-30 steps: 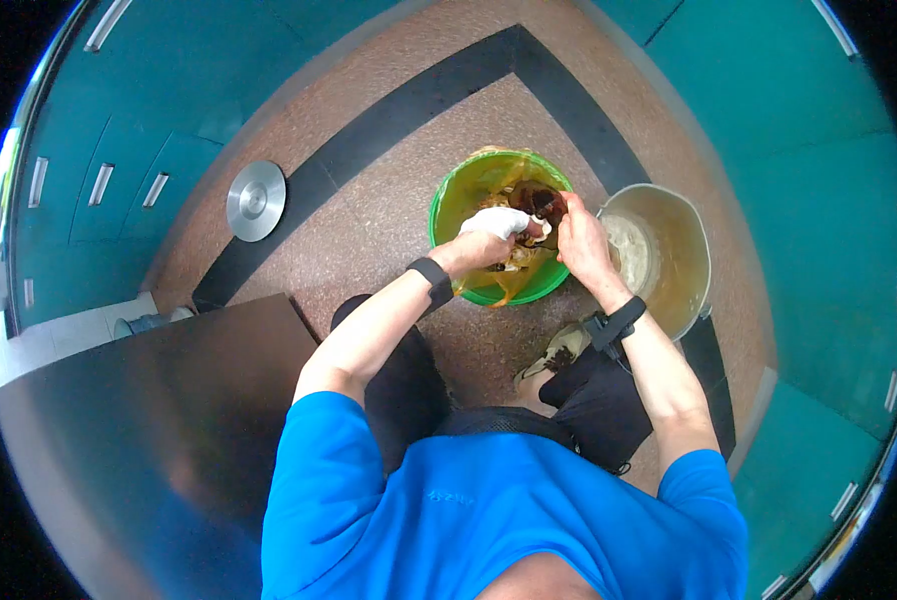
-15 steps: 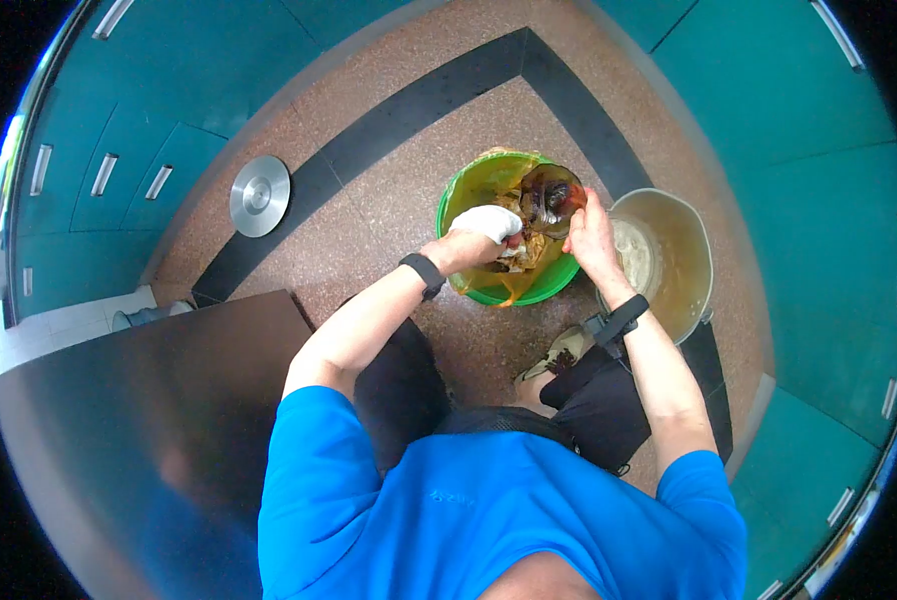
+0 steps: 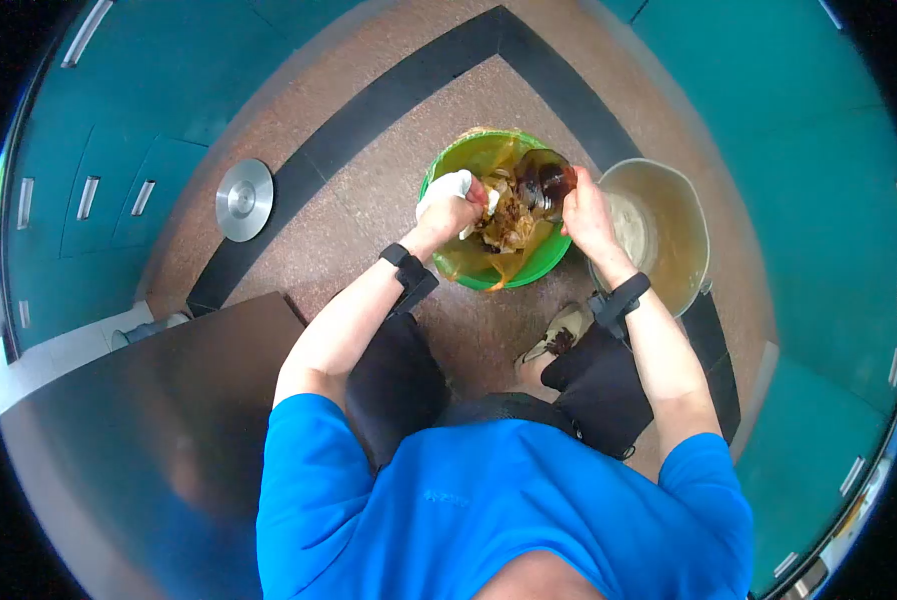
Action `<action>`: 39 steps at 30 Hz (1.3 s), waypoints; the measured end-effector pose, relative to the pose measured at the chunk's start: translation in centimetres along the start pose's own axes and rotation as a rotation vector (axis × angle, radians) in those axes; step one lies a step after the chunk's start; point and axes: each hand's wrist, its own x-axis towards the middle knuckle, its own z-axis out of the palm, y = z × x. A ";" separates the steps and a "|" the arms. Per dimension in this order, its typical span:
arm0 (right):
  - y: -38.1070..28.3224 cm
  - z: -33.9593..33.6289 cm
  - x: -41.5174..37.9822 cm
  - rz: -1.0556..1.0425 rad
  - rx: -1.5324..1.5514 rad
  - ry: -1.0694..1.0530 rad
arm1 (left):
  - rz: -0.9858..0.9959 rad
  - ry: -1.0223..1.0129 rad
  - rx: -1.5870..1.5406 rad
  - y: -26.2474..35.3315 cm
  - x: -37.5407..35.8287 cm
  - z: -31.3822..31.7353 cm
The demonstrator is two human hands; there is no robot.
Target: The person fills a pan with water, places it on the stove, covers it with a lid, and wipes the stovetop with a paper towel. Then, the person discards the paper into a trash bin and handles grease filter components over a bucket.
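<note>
A green bin (image 3: 551, 262) with a yellowish plastic liner stands on the floor, with brown and white waste inside. My left hand (image 3: 456, 212) is closed on a white cloth (image 3: 446, 190) over the bin's left side; the cloth hangs at the fingers. My right hand (image 3: 589, 213) grips the edge of a dark, see-through brown bowl (image 3: 546, 184), which is tilted over the bin's right side. What lies inside the bowl is hard to make out.
A large metal pot (image 3: 684, 230) with a whitish bottom stands just right of the bin. A round metal lid (image 3: 245, 200) lies on the floor at left. Teal cabinets (image 3: 789, 120) line both sides. A dark tabletop (image 3: 169, 400) fills the lower left.
My left hand has moved left and up within the bin's opening with the cloth. The bowl, in my right hand, has shifted slightly left and up, along with the whole view.
</note>
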 end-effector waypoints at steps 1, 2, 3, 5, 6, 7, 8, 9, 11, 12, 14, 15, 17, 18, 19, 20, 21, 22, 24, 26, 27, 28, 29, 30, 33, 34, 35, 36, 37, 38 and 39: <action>0.2 -0.2 0.3 -0.028 -0.013 0.041 | -0.001 -0.033 0.128 0.4 0.1 -0.2; 0.3 -0.3 0.5 -0.057 -0.027 0.083 | 0.026 -0.103 0.223 0.2 0.3 -0.1; 0.0 -0.6 0.3 -0.055 -0.026 0.083 | 0.026 -0.106 0.224 0.1 0.4 -0.2; -1.3 -1.6 -0.1 -0.013 0.057 0.075 | 0.119 -0.229 0.358 0.0 0.8 -0.6; -1.7 -1.9 -0.1 -0.010 0.060 0.080 | 0.101 -0.232 0.418 0.3 1.9 -0.7; -2.0 -2.0 -0.3 -0.001 0.079 0.074 | 0.012 -0.245 0.346 0.5 2.9 -0.8; -2.1 -2.1 -0.5 0.007 0.097 0.069 | 0.016 -0.213 0.373 0.6 3.5 -0.6; -2.2 -2.2 -0.6 0.011 0.098 0.072 | 0.020 -0.178 0.400 0.6 4.0 -0.6; -2.3 -2.4 -0.7 0.002 0.139 0.090 | 0.026 -0.197 0.452 0.4 5.3 0.6; -2.4 -2.6 -0.7 0.002 0.140 0.092 | 0.030 -0.211 0.503 0.3 5.8 1.3; -2.4 -2.8 -0.7 0.031 0.189 0.098 | 0.033 -0.224 0.469 -0.3 6.3 2.6; -2.2 -2.9 -0.7 0.035 0.190 0.099 | 0.036 -0.238 0.432 -0.7 6.6 3.5; -1.8 -3.2 -0.7 0.057 0.228 0.083 | 0.157 -0.198 0.414 -3.7 7.8 6.9; -1.5 -3.3 -0.6 0.054 0.227 0.085 | 0.236 -0.135 0.446 -5.7 8.5 9.2; -1.2 -3.4 -0.6 0.076 0.270 0.088 | 0.318 -0.072 0.478 -5.0 8.2 9.7; -1.0 -3.6 -0.6 0.098 0.312 0.092 | 0.195 -0.210 0.601 -4.2 8.9 9.9; -1.4 -3.9 -0.9 0.097 0.310 0.098 | 0.201 -0.207 0.600 -4.5 9.2 10.6; -2.0 -4.4 -1.1 0.109 0.326 0.094 | 0.291 -0.177 0.666 -4.9 9.6 11.3; -2.0 -4.6 -1.4 0.131 0.363 0.098 | 0.388 -0.140 0.731 -5.6 10.9 12.4; -1.4 -4.6 -1.3 0.122 0.379 0.084 | 0.359 -0.116 0.792 -6.4 12.0 13.6; -1.4 -4.6 -1.3 0.115 0.398 0.066 | 0.343 -0.103 0.822 -6.1 12.2 13.5; -1.4 -4.8 -1.4 0.128 0.403 0.045 | 0.336 -0.162 0.820 -6.1 12.1 13.2; -1.5 -4.8 -1.4 0.124 0.401 0.050 | 0.341 -0.158 0.820 -5.9 12.3 13.0; -1.5 -4.7 -1.6 0.134 0.397 0.044 | 0.320 -0.188 0.834 -5.8 12.4 13.0; -1.2 -4.2 -1.6 0.154 0.411 0.052 | 0.276 -0.246 0.894 -5.8 13.0 13.1; -1.2 -4.2 -1.5 0.153 0.414 0.044 | 0.274 -0.227 0.901 -6.0 13.0 13.2; -1.1 -4.2 -1.5 0.153 0.416 0.037 | 0.273 -0.210 0.907 -6.2 13.0 13.3; -1.4 -4.3 -1.5 0.156 0.412 0.040 | 0.277 -0.267 0.904 -6.0 12.4 12.6; -1.9 -4.4 -1.6 0.181 0.383 0.042 | 0.279 -0.274 0.900 -5.7 12.2 12.9; -2.1 -4.4 -1.6 0.202 0.356 0.043 | 0.138 -0.214 0.788 -5.2 12.2 12.7; -1.9 -4.3 -1.5 0.205 0.357 0.039 | -0.005 -0.153 0.675 -5.2 12.1 12.6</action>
